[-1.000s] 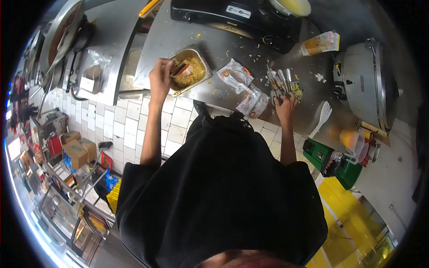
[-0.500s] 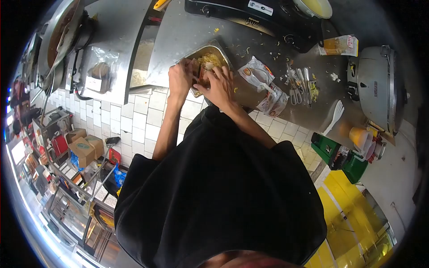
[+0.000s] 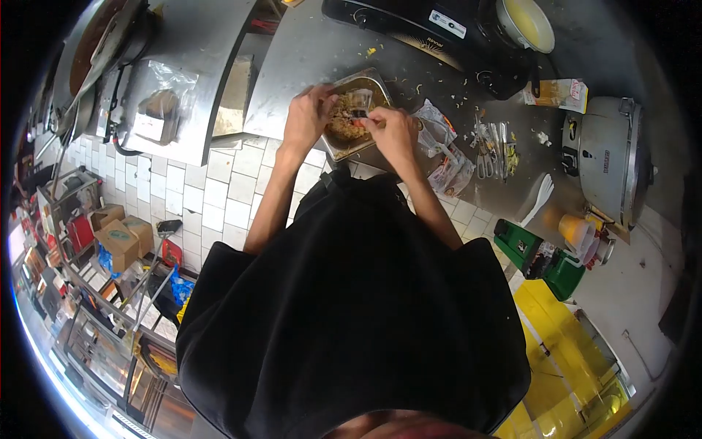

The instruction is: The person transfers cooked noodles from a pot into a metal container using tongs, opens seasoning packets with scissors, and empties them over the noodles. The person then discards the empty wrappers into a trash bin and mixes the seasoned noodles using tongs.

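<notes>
A rectangular metal tray (image 3: 384, 89) holds crumbly yellow-brown food (image 3: 342, 126). Over the food is a small clear plastic packet (image 3: 359, 99) with a dark and red label. My right hand (image 3: 395, 135) pinches the packet's red lower end between thumb and fingers, at the tray's right side. My left hand (image 3: 307, 118) is at the tray's left edge, its fingers bent inward and its thumb close to the fingertips. What lies between those fingers, if anything, is too small to make out.
Torn printed wrappers (image 3: 437, 132) lie right of the tray, beside scissors (image 3: 485, 162) and other metal utensils. A black gas stove (image 3: 409, 33) stands behind, with a pan (image 3: 528, 25). A grey cooker (image 3: 610, 157) and a white plastic fork (image 3: 541, 196) are farther right.
My hands have moved apart: the left to the tray's left edge, the right to its right side with the packet. Earlier both were together over the tray. The whole view has shifted slightly.
</notes>
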Available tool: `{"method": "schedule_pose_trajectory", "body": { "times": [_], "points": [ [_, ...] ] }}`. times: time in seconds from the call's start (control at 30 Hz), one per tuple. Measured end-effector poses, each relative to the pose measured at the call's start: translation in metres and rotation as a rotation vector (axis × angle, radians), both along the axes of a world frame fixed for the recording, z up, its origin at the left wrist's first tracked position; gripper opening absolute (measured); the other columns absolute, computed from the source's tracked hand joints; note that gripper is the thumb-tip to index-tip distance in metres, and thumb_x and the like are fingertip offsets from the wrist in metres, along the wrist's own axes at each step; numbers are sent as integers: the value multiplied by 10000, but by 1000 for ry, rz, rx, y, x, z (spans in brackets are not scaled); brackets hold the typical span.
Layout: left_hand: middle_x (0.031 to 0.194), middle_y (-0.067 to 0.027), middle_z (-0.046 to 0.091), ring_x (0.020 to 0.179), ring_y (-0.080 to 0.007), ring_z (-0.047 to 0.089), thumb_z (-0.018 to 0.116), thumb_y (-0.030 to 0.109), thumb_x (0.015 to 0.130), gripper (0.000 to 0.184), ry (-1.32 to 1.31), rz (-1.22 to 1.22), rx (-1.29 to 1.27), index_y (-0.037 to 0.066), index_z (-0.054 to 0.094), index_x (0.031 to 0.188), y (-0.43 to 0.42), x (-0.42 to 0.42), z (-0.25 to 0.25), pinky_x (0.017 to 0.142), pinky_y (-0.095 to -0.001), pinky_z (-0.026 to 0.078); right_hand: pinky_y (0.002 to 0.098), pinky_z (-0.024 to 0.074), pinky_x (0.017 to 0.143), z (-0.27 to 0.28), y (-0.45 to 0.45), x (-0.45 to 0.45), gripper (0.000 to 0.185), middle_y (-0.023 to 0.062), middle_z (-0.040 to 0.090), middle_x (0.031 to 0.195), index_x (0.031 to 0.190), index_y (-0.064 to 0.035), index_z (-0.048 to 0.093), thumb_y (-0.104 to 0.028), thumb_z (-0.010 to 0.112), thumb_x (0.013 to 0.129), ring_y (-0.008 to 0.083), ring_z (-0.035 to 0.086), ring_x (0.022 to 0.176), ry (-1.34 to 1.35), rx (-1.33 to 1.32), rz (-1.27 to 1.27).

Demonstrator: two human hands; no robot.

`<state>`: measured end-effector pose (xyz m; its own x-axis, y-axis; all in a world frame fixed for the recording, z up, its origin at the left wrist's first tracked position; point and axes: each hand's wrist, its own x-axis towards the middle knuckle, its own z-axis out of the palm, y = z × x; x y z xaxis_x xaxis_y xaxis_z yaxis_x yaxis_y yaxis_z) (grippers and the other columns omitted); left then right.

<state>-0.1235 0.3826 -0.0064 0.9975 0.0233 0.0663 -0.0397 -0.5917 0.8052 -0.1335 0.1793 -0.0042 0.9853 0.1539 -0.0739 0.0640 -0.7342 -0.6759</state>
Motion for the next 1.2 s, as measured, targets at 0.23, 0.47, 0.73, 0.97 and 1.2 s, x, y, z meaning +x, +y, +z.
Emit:
{"method": "schedule_pose_trajectory", "body": {
  "times": [0.23,0.47,0.73,0.97,1.2],
  "points": [
    [1078,-82,705,905,-341,681,664,125,883,247,-185,-386,89,133,729,1121,4,14,13,761,-436,553,386,518,701,25,-14,31,182,130,731,803,883,-96,786,-250,798,786,311,695,732,106,-85,300],
    [889,-79,702,790,-324,676,702,208,875,129,-126,-362,175,104,744,939,7,7,-3,685,-423,536,333,509,677,33,-6,36,182,101,748,798,912,-72,793,-217,789,803,211,694,715,294,22,102],
    [923,-70,709,760,-293,685,745,220,849,172,-259,-36,7,86,758,956,-32,-30,-13,650,-378,544,188,349,487,2,1,24,218,44,722,824,965,-5,762,-189,769,848,60,542,611,532,546,-326],
    [957,-56,712,820,-268,689,734,172,847,189,-375,-97,55,96,753,1019,-26,-37,-9,673,-374,555,170,292,460,13,-2,17,191,28,694,895,926,-34,702,-195,765,846,34,500,660,756,799,-426],
    [850,-92,677,777,-287,662,702,125,869,142,-268,-160,-68,84,751,995,-8,-21,-8,663,-385,521,259,446,614,18,-8,27,238,1,691,848,981,-59,739,-211,812,813,90,564,705,269,545,8]
  ]
}}
